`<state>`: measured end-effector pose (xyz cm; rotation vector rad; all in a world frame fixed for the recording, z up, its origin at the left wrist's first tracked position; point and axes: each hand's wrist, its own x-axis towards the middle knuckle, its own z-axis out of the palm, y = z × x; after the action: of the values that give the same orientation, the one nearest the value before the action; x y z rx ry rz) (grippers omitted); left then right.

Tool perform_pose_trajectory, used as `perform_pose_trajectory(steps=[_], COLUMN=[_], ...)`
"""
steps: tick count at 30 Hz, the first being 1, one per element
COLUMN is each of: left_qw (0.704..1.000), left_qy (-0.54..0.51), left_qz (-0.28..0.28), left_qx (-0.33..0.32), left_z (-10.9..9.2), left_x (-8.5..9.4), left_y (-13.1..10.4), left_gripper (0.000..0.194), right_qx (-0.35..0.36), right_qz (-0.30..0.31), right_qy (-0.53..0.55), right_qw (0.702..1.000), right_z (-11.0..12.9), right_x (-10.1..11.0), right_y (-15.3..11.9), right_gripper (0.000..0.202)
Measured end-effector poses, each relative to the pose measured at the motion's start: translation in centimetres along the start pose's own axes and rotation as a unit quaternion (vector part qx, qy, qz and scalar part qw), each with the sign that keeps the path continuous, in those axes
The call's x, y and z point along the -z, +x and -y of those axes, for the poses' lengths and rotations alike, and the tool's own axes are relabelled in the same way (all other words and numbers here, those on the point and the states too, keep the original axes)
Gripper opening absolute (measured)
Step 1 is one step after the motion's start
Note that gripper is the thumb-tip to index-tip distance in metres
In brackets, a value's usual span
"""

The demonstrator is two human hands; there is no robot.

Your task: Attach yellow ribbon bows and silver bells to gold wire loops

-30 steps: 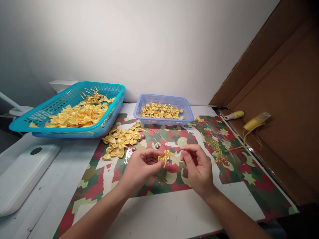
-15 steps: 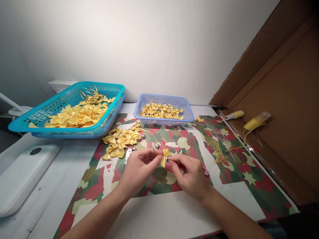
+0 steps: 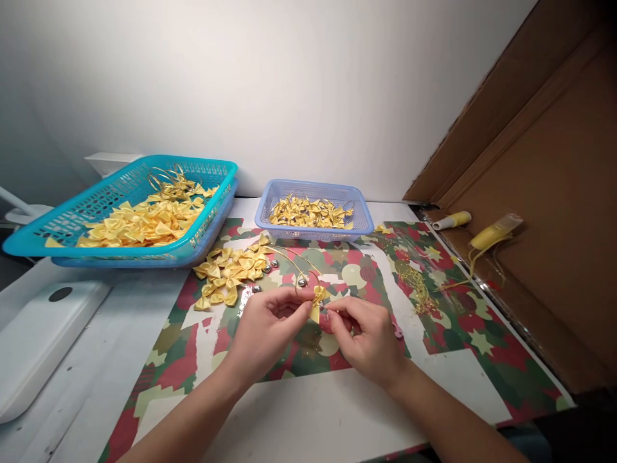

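Holding a glossy yellow ribbon bow (image 3: 319, 293) in the left hand (image 3: 270, 325), above the middle of the white surface (image 3: 120, 334), with the left grip clamped on it between thumb and forefinger. Having the right hand (image 3: 369, 331) just beside the bow, with right thumb and forefinger together at a small round silver bell (image 3: 321, 303) close against it; cannot tell whether pinching the bell itself or something thin beside it. Showing a thin gold loop (image 3: 297, 283) above the bow, with another silver bell (image 3: 302, 282) within its outline. Lying just left of the middle, a heap of yellow bows (image 3: 231, 263), with more bells (image 3: 274, 263) at its right side. Standing toward the far left corner, a teal perforated plastic basket (image 3: 212, 212) of yellow bows, stacked on a blue plastic basket (image 3: 144, 262). Standing at the middle of the far edge, a periwinkle mesh plastic basket (image 3: 313, 233) of belled bows. Spread over much of the surface, a red, green and cream star-patterned sheet (image 3: 482, 373). Toward the right edge, a tangle of gold cords (image 3: 417, 292); beyond that edge, a white-and-yellow tube (image 3: 453, 220) and a yellow thread spool (image 3: 489, 235). By the left edge, a long rounded white object (image 3: 43, 347)
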<state>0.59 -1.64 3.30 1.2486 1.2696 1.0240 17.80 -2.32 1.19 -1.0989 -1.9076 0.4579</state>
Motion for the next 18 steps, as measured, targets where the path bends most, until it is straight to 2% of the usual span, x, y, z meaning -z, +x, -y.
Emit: perform_pose_trajectory(steps=[18], left_qw=[1.000], left_qy=[0.006], left_qz=[-0.011], left_qx=[0.013], left_z=[-0.03], left_x=[-0.09], left_y=[0.00], left_gripper=[0.019], right_qx=[-0.017], right_qz=[0.007], right_qy=[-0.016], right_qw=[1.000], right_z=[0.15], right_x=[0.08], right_y=[0.18], right_gripper=[0.016])
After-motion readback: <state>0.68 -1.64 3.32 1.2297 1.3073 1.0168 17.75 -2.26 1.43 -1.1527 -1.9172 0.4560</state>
